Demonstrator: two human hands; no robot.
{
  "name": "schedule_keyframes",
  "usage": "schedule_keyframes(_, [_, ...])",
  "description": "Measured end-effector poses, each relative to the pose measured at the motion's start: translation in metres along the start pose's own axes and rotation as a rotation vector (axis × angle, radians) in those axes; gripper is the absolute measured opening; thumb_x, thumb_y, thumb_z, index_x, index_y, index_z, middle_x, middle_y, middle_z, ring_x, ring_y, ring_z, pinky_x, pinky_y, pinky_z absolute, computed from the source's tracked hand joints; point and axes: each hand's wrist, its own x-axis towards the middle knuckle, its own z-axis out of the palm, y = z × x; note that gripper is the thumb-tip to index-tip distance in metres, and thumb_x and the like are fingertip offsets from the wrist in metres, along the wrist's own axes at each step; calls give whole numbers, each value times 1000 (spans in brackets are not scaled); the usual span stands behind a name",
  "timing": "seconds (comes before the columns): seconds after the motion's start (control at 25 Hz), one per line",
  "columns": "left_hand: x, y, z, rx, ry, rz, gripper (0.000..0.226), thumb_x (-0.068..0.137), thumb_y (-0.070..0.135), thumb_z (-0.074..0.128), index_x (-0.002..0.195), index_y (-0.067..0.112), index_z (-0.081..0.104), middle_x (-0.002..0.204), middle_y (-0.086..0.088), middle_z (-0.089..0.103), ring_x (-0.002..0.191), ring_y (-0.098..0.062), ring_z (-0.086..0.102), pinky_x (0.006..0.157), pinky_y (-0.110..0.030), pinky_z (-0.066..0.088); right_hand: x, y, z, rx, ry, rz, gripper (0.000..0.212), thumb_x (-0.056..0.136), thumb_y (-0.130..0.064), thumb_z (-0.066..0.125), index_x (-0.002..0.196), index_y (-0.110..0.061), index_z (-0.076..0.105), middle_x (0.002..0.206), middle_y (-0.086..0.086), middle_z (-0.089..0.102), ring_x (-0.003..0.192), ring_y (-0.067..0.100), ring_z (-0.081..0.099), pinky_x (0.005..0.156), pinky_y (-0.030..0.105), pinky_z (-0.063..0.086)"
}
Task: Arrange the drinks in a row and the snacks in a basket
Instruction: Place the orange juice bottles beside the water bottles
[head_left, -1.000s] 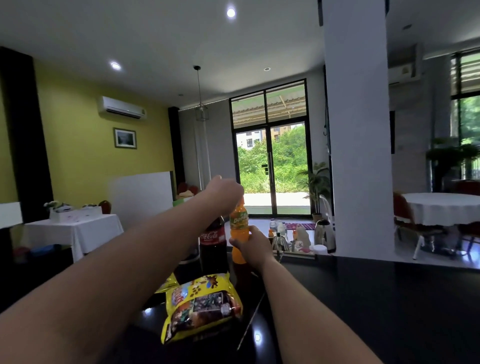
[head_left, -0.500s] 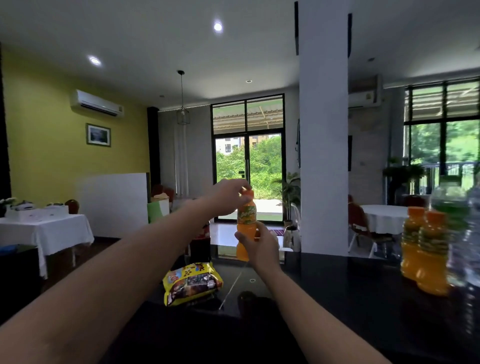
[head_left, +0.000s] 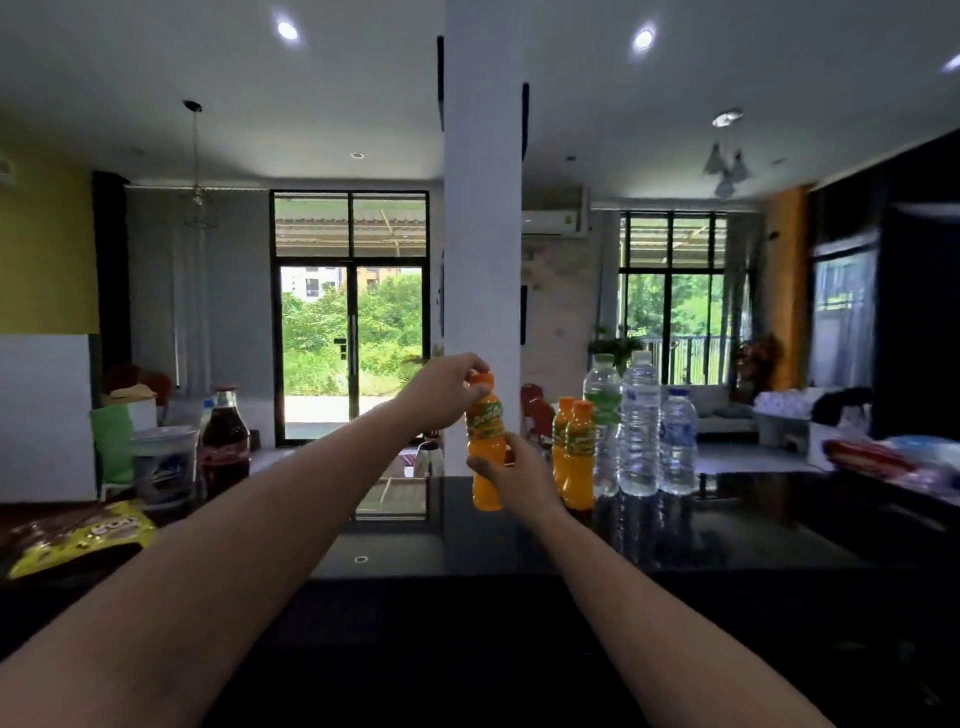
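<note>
I hold an orange juice bottle (head_left: 485, 428) upright above the black counter (head_left: 467, 545). My left hand (head_left: 448, 391) grips its cap from the top, and my right hand (head_left: 511, 470) wraps its lower body. Just to its right stand two more orange juice bottles (head_left: 574, 452) and three clear water bottles (head_left: 641, 426) in a row. A cola bottle (head_left: 225, 436) stands at the far left, with a yellow snack bag (head_left: 83, 535) lying in front of it.
A clear plastic tub (head_left: 163, 462) sits beside the cola bottle. Red and blue snack packets (head_left: 883, 457) lie at the counter's right end. A white pillar (head_left: 483, 208) rises behind the counter. No basket is in view.
Both hands have carried the orange juice bottle rightward, close to the row of bottles. My view has swung right, so the cola bottle and snack bag now sit at the left edge.
</note>
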Motion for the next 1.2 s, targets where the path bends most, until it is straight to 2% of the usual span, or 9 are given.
schedule_keyframes(0.08, [0, 28, 25, -33, -26, 21, 31, 93, 21, 58, 122, 10, 57, 119, -10, 63, 97, -15, 56, 78, -23, 44, -11, 14, -36, -72, 16, 49, 37, 84, -37, 72, 115, -21, 59, 94, -7, 64, 84, 12, 60, 67, 29, 43])
schedule_keyframes(0.2, [3, 61, 66, -70, -88, 30, 31, 93, 20, 58, 122, 11, 57, 118, -10, 64, 99, -17, 59, 78, -22, 44, -24, 41, -80, -141, 40, 135, 33, 82, -34, 73, 111, -23, 61, 95, -3, 65, 87, 19, 63, 72, 32, 48])
schedule_keyframes(0.36, [10, 91, 115, -147, -109, 1, 33, 90, 15, 56, 123, 18, 58, 115, -10, 65, 98, -20, 61, 81, -26, 48, -34, 70, -112, -138, 86, 175, 33, 81, -27, 74, 112, -22, 61, 92, -4, 65, 89, 19, 63, 74, 33, 48])
schedule_keyframes(0.48, [16, 99, 132, -210, -64, -61, 33, 89, 15, 55, 120, 22, 60, 112, -7, 66, 91, -16, 60, 77, -26, 49, -33, 83, -117, -146, 104, 166, 31, 83, -27, 70, 112, -24, 58, 94, -6, 65, 86, 17, 61, 66, 30, 45])
schedule_keyframes(0.64, [16, 93, 136, -225, -37, -99, 34, 89, 19, 60, 122, 24, 57, 111, -6, 66, 87, -13, 58, 68, -17, 44, -28, 90, -114, -182, 114, 131, 25, 84, -23, 65, 107, -28, 57, 88, -8, 66, 78, 15, 62, 70, 35, 53])
schedule_keyframes(0.8, [13, 94, 142, -162, -42, -94, 48, 86, 24, 65, 131, 27, 48, 113, -7, 64, 90, -15, 57, 76, -25, 45, -23, 93, -115, -174, 97, 139, 34, 82, -24, 72, 113, -27, 58, 98, -1, 69, 84, 19, 62, 74, 34, 51])
schedule_keyframes(1.04, [22, 90, 156, -146, 4, -128, 48, 88, 24, 63, 133, 28, 46, 113, -8, 66, 99, -25, 63, 89, -38, 52, -12, 102, -115, -272, 88, 130, 48, 82, -34, 71, 126, -33, 50, 106, -3, 68, 93, 21, 63, 76, 35, 49])
schedule_keyframes(1.12, [28, 84, 161, -139, 14, -140, 49, 88, 25, 63, 134, 28, 45, 114, -9, 66, 100, -25, 63, 89, -40, 52, -8, 105, -112, -274, 96, 113, 49, 85, -33, 69, 129, -34, 48, 101, -5, 68, 90, 19, 64, 73, 33, 49])
schedule_keyframes(1.2, [33, 78, 165, -127, 23, -143, 49, 88, 27, 63, 134, 29, 46, 112, -8, 67, 99, -25, 64, 89, -40, 53, -4, 107, -108, -242, 99, 108, 42, 87, -29, 67, 125, -35, 49, 86, -16, 63, 83, 14, 62, 68, 31, 48])
